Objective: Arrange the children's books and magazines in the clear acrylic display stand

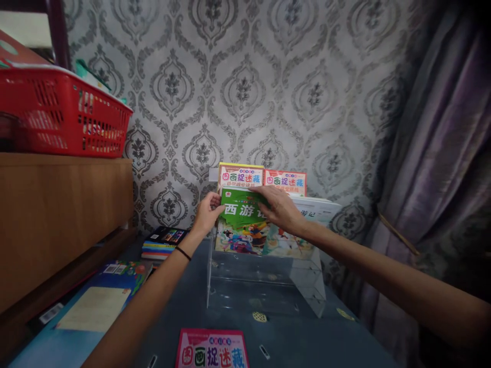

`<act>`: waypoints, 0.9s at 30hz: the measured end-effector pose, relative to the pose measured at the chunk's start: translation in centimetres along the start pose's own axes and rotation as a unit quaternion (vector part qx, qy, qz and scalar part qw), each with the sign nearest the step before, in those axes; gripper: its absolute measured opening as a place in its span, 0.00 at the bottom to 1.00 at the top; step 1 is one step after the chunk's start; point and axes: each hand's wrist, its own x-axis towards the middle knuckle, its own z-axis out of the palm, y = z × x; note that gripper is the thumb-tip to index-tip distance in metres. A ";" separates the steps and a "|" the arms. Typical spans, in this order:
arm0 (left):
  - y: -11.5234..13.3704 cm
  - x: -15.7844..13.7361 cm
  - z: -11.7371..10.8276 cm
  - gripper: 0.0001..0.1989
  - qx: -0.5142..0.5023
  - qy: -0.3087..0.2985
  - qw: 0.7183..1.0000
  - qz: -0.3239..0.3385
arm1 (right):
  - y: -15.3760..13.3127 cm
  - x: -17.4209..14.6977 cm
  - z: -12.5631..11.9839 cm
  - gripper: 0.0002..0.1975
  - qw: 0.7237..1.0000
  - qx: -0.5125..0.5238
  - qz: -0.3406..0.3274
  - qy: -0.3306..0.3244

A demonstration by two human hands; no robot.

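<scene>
In the head view, a yellow-edged book (pixel 241 174) and a red book (pixel 286 179) already stand at the far side of the clear rack (pixel 264 273). The green book (pixel 240 232) is upright in front of them, beside a pale book (pixel 324 207); the left hand (pixel 209 212) pinches its left edge, the right hand (pixel 282 207) covers its top right, grip unclear. Off the rack, a pink book (pixel 213 350) lies on the near desk (pixel 330 342)

From the clear rack (pixel 309 283), a hand could pass over open tabletop (pixel 326 342) toward five o'clock, but the right forearm (pixel 368 268) bars three, patterned wall (pixel 243 92) closes twelve, a curtain (pixel 433 179) hangs at two, a pink book (pixel 213 352) lies at seven, and stacked books (pixel 164 243) obstruct nine.
</scene>
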 end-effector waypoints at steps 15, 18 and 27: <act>-0.1 0.4 -2.6 0.15 -0.105 -0.098 0.976 -0.165 | -2.1 1.0 0.6 0.26 0.999 -0.043 0.003 0.022; -0.2 1.3 -2.6 0.12 -0.073 -0.117 0.979 -0.154 | -2.8 0.7 0.2 0.24 0.999 -0.039 0.001 0.023; -0.2 2.4 -2.0 0.08 0.051 -0.120 0.991 -0.033 | -2.9 0.5 -0.3 0.19 0.999 -0.042 0.001 0.002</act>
